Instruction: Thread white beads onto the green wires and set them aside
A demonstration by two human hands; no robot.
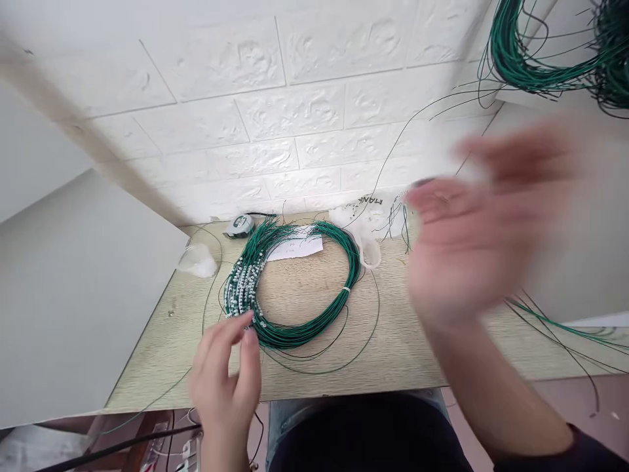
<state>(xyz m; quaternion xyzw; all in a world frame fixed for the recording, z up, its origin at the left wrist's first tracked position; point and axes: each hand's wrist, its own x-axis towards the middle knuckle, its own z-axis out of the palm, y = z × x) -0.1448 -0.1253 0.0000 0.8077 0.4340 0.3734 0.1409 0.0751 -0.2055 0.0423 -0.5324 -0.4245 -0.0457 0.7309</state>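
Note:
A round coil of thin green wire (pixel 299 332) lies on the table, with many small white beads (pixel 242 282) threaded along its left side. At the coil's lower left, my left hand (pixel 223 370) has thumb and forefinger brought close together by the beads. Whatever is between those fingertips is too small to make out. My right hand (pixel 472 242) is raised above the right side of the table, smeared by motion. Its palm shows, thumb and fingers apart, with nothing visible held. A small white tie (pixel 346 289) binds the coil's right side.
Behind the coil are a tape measure (pixel 240 226), a paper slip (pixel 297 247) and a white plastic bag (pixel 366 239). More green wire (pixel 535 72) hangs at upper right. Loose wire ends (pixel 555 321) stick out over the table's right side. A grey panel (pixel 83 295) stands at left.

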